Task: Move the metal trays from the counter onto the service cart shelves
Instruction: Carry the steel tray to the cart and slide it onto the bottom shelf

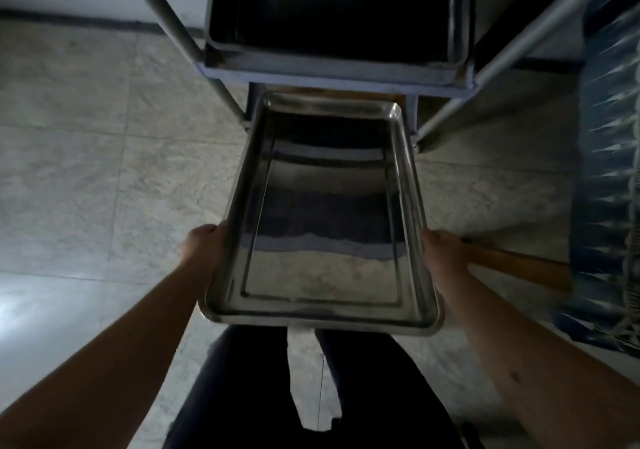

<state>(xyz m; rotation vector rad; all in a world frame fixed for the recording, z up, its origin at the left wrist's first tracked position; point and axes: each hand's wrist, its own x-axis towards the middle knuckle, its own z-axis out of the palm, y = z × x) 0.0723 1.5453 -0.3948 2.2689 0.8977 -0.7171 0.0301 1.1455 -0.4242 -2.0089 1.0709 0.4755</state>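
While tray (322, 213) held level over floor, left hand (202, 244) and right hand (445, 258) clamped on long edges, far end nosing under cart (332, 74) upper shelf. Judged step: insertion. Next: slide forward onto lower shelf, clearing posts.

Floor (86, 144): pale marbled tiles with visible joints, a bright glare patch at the left edge. A dark baseboard (69, 21) runs along the foot of the wall. At right, a blurred blue patterned object (609, 171), with a wooden piece (519, 267) projecting beside it.
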